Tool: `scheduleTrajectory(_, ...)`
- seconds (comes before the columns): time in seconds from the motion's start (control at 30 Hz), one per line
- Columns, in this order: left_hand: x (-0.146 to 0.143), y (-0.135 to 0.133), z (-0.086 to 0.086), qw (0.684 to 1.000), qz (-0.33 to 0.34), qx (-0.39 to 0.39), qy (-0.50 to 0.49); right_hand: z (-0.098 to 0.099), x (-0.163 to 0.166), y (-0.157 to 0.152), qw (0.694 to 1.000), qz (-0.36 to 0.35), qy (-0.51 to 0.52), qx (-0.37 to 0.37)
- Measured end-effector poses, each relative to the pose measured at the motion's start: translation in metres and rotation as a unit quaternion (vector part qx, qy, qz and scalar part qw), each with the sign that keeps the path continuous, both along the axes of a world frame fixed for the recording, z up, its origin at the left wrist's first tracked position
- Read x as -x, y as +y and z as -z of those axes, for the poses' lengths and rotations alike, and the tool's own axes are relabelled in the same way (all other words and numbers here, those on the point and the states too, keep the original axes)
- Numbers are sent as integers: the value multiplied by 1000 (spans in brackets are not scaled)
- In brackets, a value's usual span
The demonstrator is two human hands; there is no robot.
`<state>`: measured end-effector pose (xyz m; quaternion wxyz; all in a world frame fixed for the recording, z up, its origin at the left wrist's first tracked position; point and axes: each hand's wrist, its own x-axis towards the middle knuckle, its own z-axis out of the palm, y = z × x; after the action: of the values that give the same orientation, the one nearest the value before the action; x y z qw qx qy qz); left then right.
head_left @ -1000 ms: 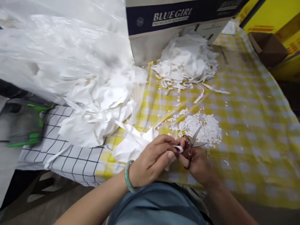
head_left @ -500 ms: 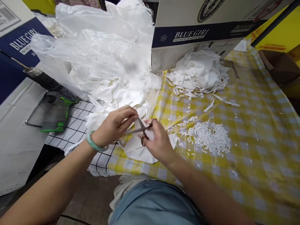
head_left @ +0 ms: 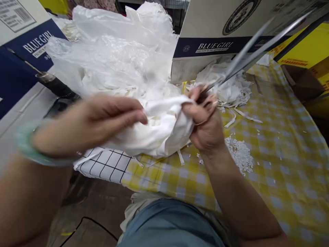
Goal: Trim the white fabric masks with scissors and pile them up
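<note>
My right hand (head_left: 207, 132) grips a pair of scissors (head_left: 235, 65), their blades apart and pointing up and to the right, away from me. Between its thumb and fingers it also pinches one end of a white cloth piece (head_left: 159, 133), which is raised above the table and bunched. My left hand (head_left: 100, 120), smeared by motion and wearing a pale green bangle, is at the cloth's left side. Its thumb and fingers are pressed together there, with some fingers hidden. Narrow white strips hang below the cloth.
White cloth and clear plastic bags (head_left: 123, 51) are heaped behind my hands. Further right, strapped white pieces (head_left: 244, 92) lie before a cardboard box (head_left: 203, 51). Small white clippings (head_left: 239, 156) cover part of the yellow checked tablecloth (head_left: 280, 185). A tool with a thin metal tip (head_left: 51, 82) stands left.
The scissors have swung from pointing left over the cloth to pointing up and right. Both hands have risen; my left hand has moved left. White cloth is now lifted between them.
</note>
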<state>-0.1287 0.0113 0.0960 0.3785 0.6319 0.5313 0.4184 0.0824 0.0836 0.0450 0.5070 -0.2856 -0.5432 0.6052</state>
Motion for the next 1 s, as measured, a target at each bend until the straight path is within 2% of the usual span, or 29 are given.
scheduleTrajectory(0.07, -27, -1, 30, 993, 85, 71, -34, 37, -4, 0, 995, -50, -40, 76)
scheduleTrajectory(0.13, -48, -4, 60, 976, 112, 153, -104, 68, -11, -6, 988, -59, -94, 104)
scheduleTrajectory(0.2, -62, -7, 82, 955, 95, 210, -186, 84, -21, -18, 989, -18, -111, 93)
scheduleTrajectory(0.27, -68, -10, 93, 937, 77, 228, -253, 86, -30, -31, 994, 23, -81, 71)
scheduleTrajectory(0.33, -72, -11, 94, 930, 79, 225, -281, 82, -36, -40, 997, 11, -53, 60)
scheduleTrajectory(0.4, -78, -10, 89, 937, 94, 207, -267, 77, -39, -44, 995, -29, -57, 73)
scheduleTrajectory(0.47, -85, -10, 81, 959, 103, 158, -211, 76, -40, -44, 990, -55, -68, 113)
scheduleTrajectory(0.57, -98, -9, 74, 990, 87, 45, -105, 76, -44, -44, 988, -22, -64, 140)
scheduleTrajectory(0.67, -106, -9, 75, 995, 59, 9, -77, 75, -52, -46, 996, 23, -67, 49)
scheduleTrajectory(0.77, -108, -8, 77, 996, 41, 7, -82, 73, -55, -50, 994, 5, -104, -33)
scheduleTrajectory(0.83, -108, -9, 76, 999, 11, -25, -40, 72, -50, -51, 993, 22, -115, -8)
scheduleTrajectory(0.9, -109, -9, 74, 997, -18, -67, 14, 73, -41, -52, 994, 42, -84, 61)
scheduleTrajectory(0.93, -109, -9, 74, 996, -18, -81, 20, 74, -36, -53, 993, 33, -62, 96)
scheduleTrajectory(1.0, -111, -8, 76, 997, 4, -76, -29, 77, -28, -58, 989, -11, -28, 145)
